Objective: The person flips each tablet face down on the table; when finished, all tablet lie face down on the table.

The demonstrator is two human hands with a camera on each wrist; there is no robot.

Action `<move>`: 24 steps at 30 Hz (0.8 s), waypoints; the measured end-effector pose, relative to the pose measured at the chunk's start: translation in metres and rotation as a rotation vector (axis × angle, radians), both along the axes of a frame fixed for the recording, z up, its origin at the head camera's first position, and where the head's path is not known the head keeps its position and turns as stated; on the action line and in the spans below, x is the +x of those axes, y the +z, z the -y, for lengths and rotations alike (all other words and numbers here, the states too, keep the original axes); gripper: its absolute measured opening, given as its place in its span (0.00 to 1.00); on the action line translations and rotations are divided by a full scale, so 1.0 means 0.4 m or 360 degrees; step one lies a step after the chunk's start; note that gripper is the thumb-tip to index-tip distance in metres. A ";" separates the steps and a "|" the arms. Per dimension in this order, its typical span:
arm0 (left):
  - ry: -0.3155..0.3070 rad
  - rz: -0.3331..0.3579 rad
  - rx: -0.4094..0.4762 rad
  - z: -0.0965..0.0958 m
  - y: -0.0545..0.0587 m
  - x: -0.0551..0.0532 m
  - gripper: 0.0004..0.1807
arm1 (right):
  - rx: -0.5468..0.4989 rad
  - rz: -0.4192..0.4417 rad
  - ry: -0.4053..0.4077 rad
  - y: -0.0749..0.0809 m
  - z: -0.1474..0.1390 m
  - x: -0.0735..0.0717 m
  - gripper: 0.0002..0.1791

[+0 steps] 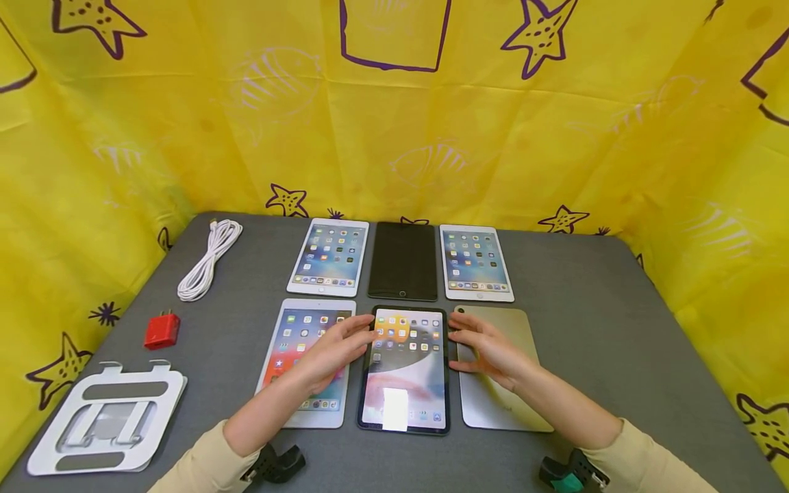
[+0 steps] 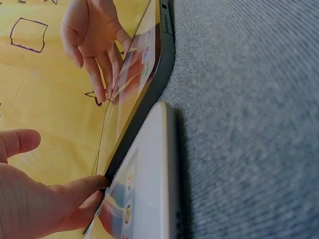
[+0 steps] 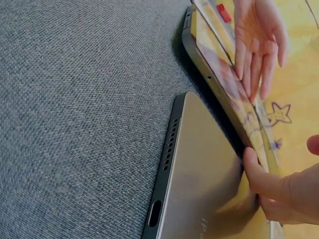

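Observation:
A black-framed tablet (image 1: 403,383) lies screen up in the middle of the front row, its home screen lit. At its left edge are the fingertips of my left hand (image 1: 333,352), which reaches over a white tablet (image 1: 317,407) with a lit screen. My right hand (image 1: 493,352) has its fingertips along the opposite edge, above a gold tablet (image 1: 530,404) lying back side up. In the left wrist view the left fingers (image 2: 82,191) meet the dark tablet edge (image 2: 132,119). The right wrist view shows the right fingers (image 3: 259,177) at the other side.
Behind stand two lit white tablets, left (image 1: 329,257) and right (image 1: 476,263), with a dark-screened tablet (image 1: 403,260) between them, all lying flat. On the left are a coiled white cable (image 1: 206,263), a red charger plug (image 1: 162,331) and a folded white stand (image 1: 105,421). Yellow cloth (image 1: 394,137) encloses the grey table (image 1: 592,329).

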State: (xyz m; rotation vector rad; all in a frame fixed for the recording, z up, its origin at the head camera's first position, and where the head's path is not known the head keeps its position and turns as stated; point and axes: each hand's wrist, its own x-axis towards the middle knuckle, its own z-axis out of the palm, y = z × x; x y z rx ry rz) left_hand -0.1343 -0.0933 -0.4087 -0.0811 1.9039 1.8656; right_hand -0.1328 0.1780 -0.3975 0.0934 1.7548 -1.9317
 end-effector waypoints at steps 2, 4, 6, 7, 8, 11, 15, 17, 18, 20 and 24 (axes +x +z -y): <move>0.0001 -0.0001 0.0002 -0.001 0.001 0.001 0.34 | 0.0009 -0.0005 0.0000 -0.001 -0.001 0.001 0.35; 0.0006 -0.0002 0.0016 -0.001 -0.001 0.002 0.34 | 0.0019 -0.0011 -0.0002 -0.002 -0.002 0.002 0.35; 0.0008 -0.0010 0.0019 -0.002 -0.003 0.003 0.34 | 0.0028 -0.0010 -0.0008 -0.003 -0.003 0.003 0.35; 0.0007 -0.0013 0.0020 -0.002 -0.005 0.004 0.34 | 0.0034 -0.0008 -0.0009 -0.003 -0.004 0.003 0.36; 0.0009 -0.0021 0.0019 -0.003 -0.006 0.005 0.34 | 0.0040 -0.0005 -0.0011 -0.003 -0.004 0.003 0.36; 0.0011 -0.0052 0.0001 -0.008 -0.010 0.007 0.33 | 0.0062 0.0002 -0.0014 -0.003 -0.004 0.004 0.36; 0.0004 -0.0109 -0.0006 -0.018 -0.017 0.009 0.30 | 0.0092 -0.0016 -0.0014 -0.007 -0.006 0.004 0.37; -0.0017 -0.0134 -0.0015 -0.023 -0.023 0.010 0.29 | 0.0093 -0.0040 -0.0020 -0.009 -0.008 0.002 0.38; -0.0031 -0.0149 -0.0038 -0.025 -0.024 0.011 0.28 | 0.0096 -0.0054 -0.0029 -0.012 -0.010 0.001 0.37; -0.0078 -0.0201 -0.0108 -0.029 -0.025 0.014 0.27 | 0.0097 -0.0087 -0.0040 -0.016 -0.015 -0.002 0.37; -0.0265 -0.0435 -0.0336 -0.038 -0.021 0.022 0.27 | 0.0084 -0.0130 -0.0049 -0.025 -0.025 -0.006 0.35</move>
